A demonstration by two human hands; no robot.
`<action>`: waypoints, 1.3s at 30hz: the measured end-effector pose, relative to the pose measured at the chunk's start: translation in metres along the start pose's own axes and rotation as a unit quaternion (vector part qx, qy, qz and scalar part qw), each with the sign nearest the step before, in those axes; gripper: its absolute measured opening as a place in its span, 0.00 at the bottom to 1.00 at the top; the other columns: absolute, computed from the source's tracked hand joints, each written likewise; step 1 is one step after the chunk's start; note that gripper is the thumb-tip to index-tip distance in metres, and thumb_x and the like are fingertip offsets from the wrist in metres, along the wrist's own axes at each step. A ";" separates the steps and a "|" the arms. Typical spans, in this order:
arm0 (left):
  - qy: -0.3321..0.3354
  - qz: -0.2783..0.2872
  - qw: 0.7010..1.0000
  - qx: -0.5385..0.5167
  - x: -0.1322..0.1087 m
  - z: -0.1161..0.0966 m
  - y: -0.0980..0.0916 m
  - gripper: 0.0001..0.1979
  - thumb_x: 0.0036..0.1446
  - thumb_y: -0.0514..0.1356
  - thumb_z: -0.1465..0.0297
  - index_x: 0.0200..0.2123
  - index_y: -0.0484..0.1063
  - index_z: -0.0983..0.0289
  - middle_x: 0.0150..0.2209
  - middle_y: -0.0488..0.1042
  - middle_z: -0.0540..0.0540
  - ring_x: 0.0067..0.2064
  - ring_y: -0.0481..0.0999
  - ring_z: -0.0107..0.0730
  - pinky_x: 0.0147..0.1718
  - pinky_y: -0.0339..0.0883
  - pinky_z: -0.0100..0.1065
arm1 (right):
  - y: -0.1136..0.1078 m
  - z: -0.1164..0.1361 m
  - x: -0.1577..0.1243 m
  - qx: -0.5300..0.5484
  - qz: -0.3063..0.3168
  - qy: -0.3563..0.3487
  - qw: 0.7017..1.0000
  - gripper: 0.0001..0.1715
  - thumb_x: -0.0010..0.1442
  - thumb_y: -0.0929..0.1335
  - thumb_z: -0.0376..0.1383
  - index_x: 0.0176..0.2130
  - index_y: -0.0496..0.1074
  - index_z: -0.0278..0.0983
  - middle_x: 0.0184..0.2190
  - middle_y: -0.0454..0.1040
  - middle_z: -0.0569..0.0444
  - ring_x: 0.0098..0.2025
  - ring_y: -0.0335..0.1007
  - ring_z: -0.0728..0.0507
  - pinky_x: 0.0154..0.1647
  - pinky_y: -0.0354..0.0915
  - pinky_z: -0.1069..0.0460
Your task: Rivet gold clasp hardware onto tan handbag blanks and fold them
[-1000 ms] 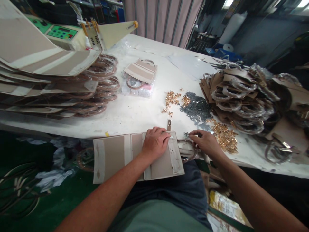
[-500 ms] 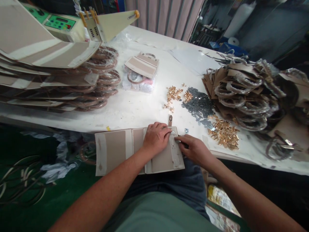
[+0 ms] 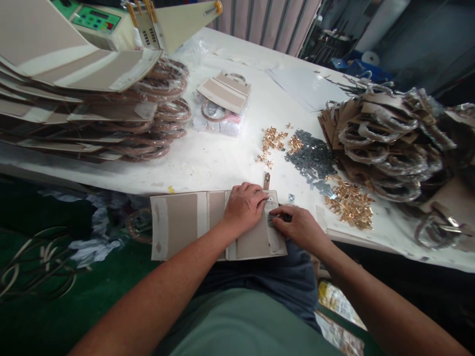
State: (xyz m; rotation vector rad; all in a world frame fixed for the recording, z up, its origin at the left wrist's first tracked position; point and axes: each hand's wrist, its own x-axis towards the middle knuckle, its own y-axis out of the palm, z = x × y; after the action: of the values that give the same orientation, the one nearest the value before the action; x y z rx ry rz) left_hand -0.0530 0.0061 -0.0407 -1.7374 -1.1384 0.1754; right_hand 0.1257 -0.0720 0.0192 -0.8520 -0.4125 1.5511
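Observation:
An opened beige bag panel with pale strips lies across the table's front edge and my lap. My left hand presses on its right part with curled fingers, fingertips beside a small silver plate at the panel's upper edge. My right hand is closed in a pinch over the right-hand strip. A small grey metal plate shows at its fingertips, partly hidden by them. Just beyond the panel's top edge, a brown tab with a metal fitting sticks out onto the table.
Gold fittings and dark metal plates lie in heaps on the white table. Panels with wrapped handles are stacked left. Another handle pile stands right. A machine with a green control panel is at the back left.
My right hand has shifted slightly down along the strip, and a grey plate now shows at its fingertips. My left hand stays on the panel. The whole view has shifted a little.

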 end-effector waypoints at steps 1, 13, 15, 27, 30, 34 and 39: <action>0.001 0.001 1.000 0.001 0.000 0.000 0.001 0.09 0.70 0.60 0.67 0.48 0.80 0.56 0.51 0.79 0.54 0.55 0.72 0.45 0.51 0.64 0.50 | 0.001 -0.001 0.001 -0.010 -0.005 -0.004 1.000 0.17 0.60 0.68 0.39 0.44 0.84 0.38 0.27 0.81 0.55 0.27 0.76 0.44 0.31 0.68 0.52; 0.002 0.008 1.000 -0.006 -0.001 0.001 0.000 0.10 0.70 0.59 0.68 0.49 0.80 0.56 0.52 0.79 0.55 0.55 0.71 0.46 0.51 0.64 0.49 | 0.009 -0.004 0.002 -0.142 -0.021 -0.015 0.989 0.11 0.63 0.69 0.38 0.45 0.79 0.42 0.31 0.81 0.54 0.34 0.76 0.41 0.38 0.65 0.49; 0.005 0.010 1.000 -0.007 -0.001 0.001 -0.001 0.10 0.70 0.59 0.67 0.49 0.80 0.56 0.51 0.79 0.55 0.55 0.71 0.46 0.51 0.63 0.50 | 0.010 -0.006 0.001 -0.143 -0.021 -0.020 0.989 0.08 0.63 0.69 0.38 0.42 0.78 0.42 0.32 0.81 0.54 0.35 0.76 0.41 0.39 0.65 0.49; 0.008 -0.001 1.000 -0.002 -0.001 0.001 0.001 0.08 0.70 0.60 0.68 0.47 0.80 0.56 0.52 0.79 0.54 0.55 0.72 0.46 0.50 0.64 0.50 | 0.017 -0.025 -0.007 -0.117 -0.084 -0.116 0.983 0.06 0.66 0.70 0.38 0.42 0.78 0.42 0.39 0.80 0.52 0.43 0.76 0.39 0.48 0.68 0.46; 0.006 -0.002 1.000 0.000 -0.001 0.001 0.000 0.09 0.71 0.60 0.67 0.47 0.80 0.55 0.52 0.79 0.54 0.55 0.72 0.46 0.50 0.64 0.50 | 0.015 -0.025 -0.008 -0.134 -0.074 -0.133 0.979 0.07 0.68 0.70 0.38 0.44 0.79 0.42 0.40 0.79 0.51 0.44 0.76 0.39 0.48 0.68 0.46; 0.006 -0.005 1.000 0.001 0.000 0.001 0.001 0.08 0.70 0.60 0.68 0.47 0.80 0.55 0.51 0.80 0.53 0.55 0.72 0.46 0.50 0.64 0.50 | 0.012 -0.026 -0.007 -0.110 -0.054 -0.139 0.983 0.08 0.66 0.71 0.37 0.46 0.79 0.42 0.40 0.78 0.51 0.43 0.76 0.40 0.48 0.69 0.47; 0.007 -0.009 1.000 0.001 0.000 0.000 0.001 0.08 0.70 0.61 0.68 0.46 0.80 0.55 0.51 0.80 0.52 0.54 0.72 0.45 0.49 0.64 0.49 | 0.016 -0.029 -0.008 -0.105 -0.079 -0.138 0.982 0.07 0.66 0.71 0.36 0.45 0.79 0.41 0.40 0.78 0.51 0.43 0.76 0.39 0.49 0.70 0.46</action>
State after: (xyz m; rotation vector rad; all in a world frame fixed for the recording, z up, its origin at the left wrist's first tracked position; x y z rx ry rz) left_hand -0.0525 0.0062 -0.0416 -1.7232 -1.1423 0.1533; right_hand 0.1357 -0.0885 -0.0089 -0.7457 -0.8376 1.4985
